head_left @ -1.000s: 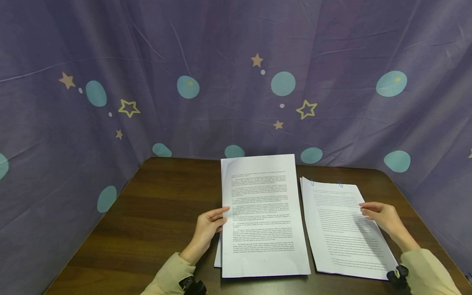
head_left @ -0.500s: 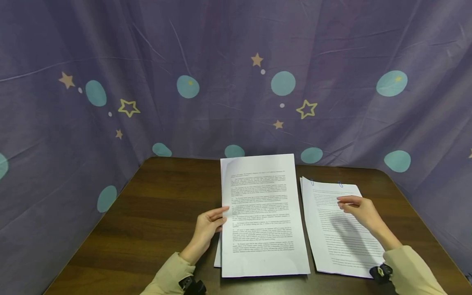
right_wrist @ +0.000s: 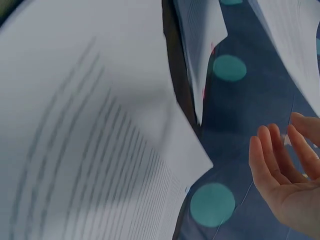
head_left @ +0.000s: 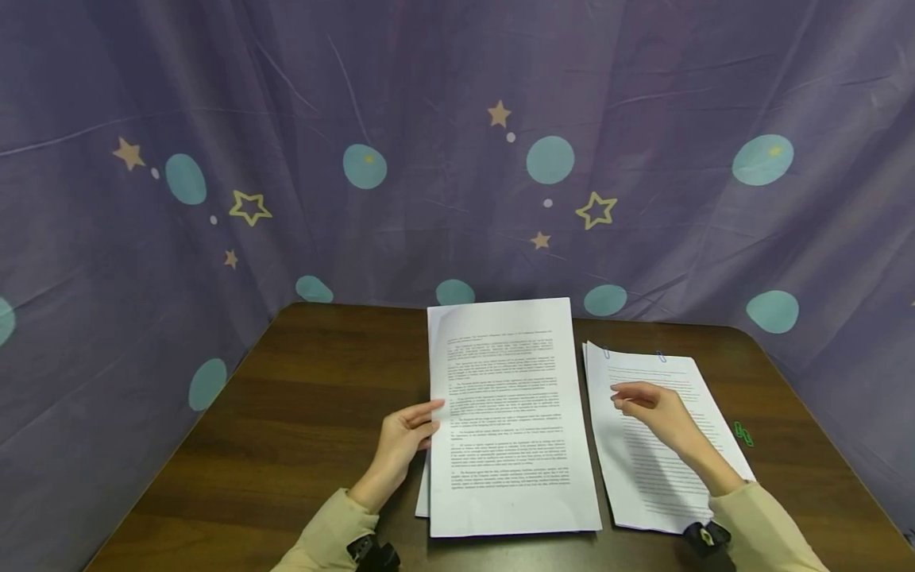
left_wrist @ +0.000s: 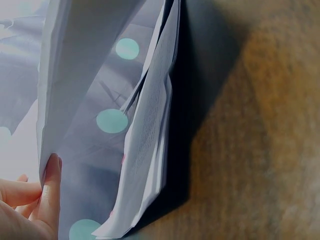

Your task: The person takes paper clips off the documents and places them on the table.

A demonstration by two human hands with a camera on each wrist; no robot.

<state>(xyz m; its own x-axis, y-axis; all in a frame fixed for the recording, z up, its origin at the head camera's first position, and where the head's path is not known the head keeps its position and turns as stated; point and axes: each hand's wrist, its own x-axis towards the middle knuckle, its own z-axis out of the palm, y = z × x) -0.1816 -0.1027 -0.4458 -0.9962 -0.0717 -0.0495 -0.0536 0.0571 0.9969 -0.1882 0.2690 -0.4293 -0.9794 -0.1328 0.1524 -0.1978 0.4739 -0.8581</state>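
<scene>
A sheaf of printed paper (head_left: 507, 413) is raised over the middle of the table. My left hand (head_left: 403, 437) pinches its left edge between thumb and fingers; in the left wrist view the held sheaf (left_wrist: 80, 65) stands above another paper stack (left_wrist: 142, 145), which has small red marks along its far edge. My right hand (head_left: 658, 411) hovers over the right-hand paper stack (head_left: 643, 477), fingers loosely bent and apart from the paper. In the right wrist view the right hand (right_wrist: 285, 175) shows nothing held. Two blue paper clips, one of them a clip (head_left: 661, 357), sit on that stack's far edge.
Two green paper clips (head_left: 743, 434) lie on the brown wooden table (head_left: 307, 413) just right of the right-hand stack. A purple curtain (head_left: 429, 103) with stars and dots hangs behind the table and along its sides.
My right hand has moved left across the right-hand stack, toward the raised sheaf, uncovering the green paper clips. The left hand and its sheaf have stayed in place.
</scene>
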